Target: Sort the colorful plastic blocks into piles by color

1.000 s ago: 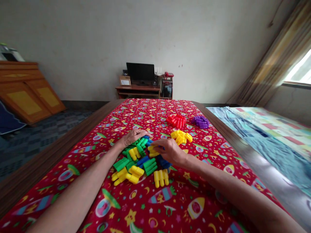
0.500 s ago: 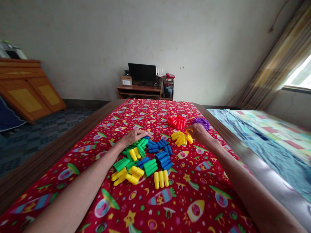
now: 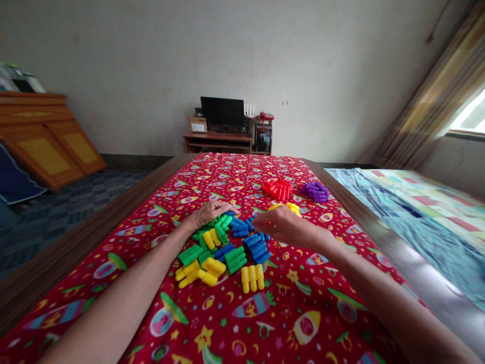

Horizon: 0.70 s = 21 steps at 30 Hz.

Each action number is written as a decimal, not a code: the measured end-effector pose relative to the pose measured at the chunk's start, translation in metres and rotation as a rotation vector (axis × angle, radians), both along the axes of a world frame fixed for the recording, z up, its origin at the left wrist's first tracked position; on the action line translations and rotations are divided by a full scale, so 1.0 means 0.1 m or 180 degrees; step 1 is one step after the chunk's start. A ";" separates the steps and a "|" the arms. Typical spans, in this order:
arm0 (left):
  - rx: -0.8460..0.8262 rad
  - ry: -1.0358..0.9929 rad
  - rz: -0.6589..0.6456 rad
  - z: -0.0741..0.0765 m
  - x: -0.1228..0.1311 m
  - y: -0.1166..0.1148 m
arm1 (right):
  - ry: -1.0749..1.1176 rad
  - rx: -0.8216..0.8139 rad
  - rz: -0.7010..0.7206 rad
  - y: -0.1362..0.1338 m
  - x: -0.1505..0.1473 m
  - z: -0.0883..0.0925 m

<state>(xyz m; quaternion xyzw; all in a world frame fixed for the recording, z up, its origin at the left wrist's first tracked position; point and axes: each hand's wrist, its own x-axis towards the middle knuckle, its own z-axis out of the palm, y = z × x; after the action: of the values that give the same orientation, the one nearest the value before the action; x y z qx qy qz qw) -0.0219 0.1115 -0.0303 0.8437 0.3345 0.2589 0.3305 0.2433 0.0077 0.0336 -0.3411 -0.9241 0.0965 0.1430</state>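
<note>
My left hand (image 3: 214, 212) rests over the back of a mixed pile, its fingers stretched out across green toy blocks (image 3: 223, 222). Each block looks like several short rods joined side by side. Just above the blue blocks (image 3: 256, 246) is my right hand (image 3: 278, 223), reaching in from the right; its fingertips are blurred and partly hidden. Behind that hand, the separate yellow group (image 3: 293, 208) is mostly covered. Nearer to me in the pile lie a green block (image 3: 235, 260), yellow blocks (image 3: 189, 274) and a single yellow block (image 3: 252, 278).
Red blocks (image 3: 276, 189) and purple blocks (image 3: 315, 191) sit in separate groups farther back. A red patterned cloth (image 3: 280, 323) covers the table. Beyond it stands a desk with a monitor (image 3: 222, 114). A bed (image 3: 394, 212) is on the right, a wooden cabinet (image 3: 45, 141) on the left.
My right hand has moved left and nearer to me, from between the yellow and purple groups to over the blue blocks. My left hand has stayed in place.
</note>
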 end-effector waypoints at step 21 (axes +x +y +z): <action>0.0018 -0.0050 0.0018 -0.01 0.01 0.01 | -0.0683 0.0329 0.0436 -0.58 -0.37 -0.03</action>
<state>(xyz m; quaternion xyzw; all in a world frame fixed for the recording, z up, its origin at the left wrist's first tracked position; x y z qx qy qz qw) -0.0212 0.1122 -0.0315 0.8416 0.3336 0.2674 0.3300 0.2059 -0.0503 0.0303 -0.2777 -0.9589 0.0212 0.0537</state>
